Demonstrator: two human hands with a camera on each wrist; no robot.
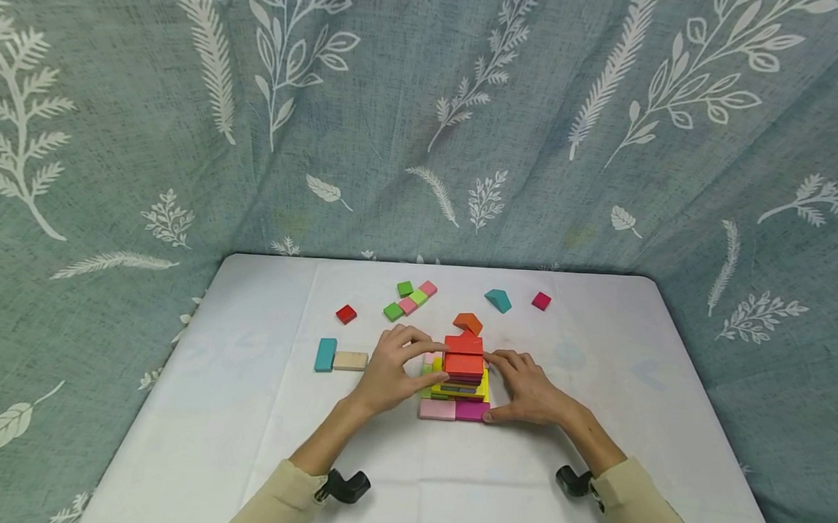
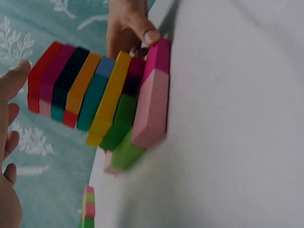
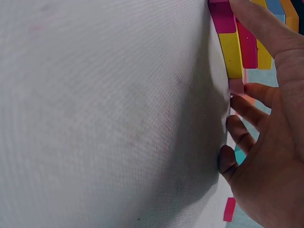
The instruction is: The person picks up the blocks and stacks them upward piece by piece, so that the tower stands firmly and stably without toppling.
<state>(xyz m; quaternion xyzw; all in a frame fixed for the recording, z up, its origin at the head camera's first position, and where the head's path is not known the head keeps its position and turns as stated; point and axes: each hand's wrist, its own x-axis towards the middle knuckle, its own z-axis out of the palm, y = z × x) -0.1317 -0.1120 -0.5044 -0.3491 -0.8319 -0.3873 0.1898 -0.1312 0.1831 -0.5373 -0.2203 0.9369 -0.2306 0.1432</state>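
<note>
A stack of coloured wooden blocks stands mid-table, with red blocks on top. Below are yellow, teal and green layers; a pink block and a magenta block form the near base edge. My left hand is at the upper left of the stack, thumb and index finger spread beside the red top. Whether they touch it is unclear. At the right side of the base, my right hand has its thumb against the magenta block; its other fingertips lie near the far right of the base.
An orange arch-shaped block lies just behind the stack. Farther back are green and pink blocks, a teal block and a crimson block. To the left lie a red, a blue and a beige block.
</note>
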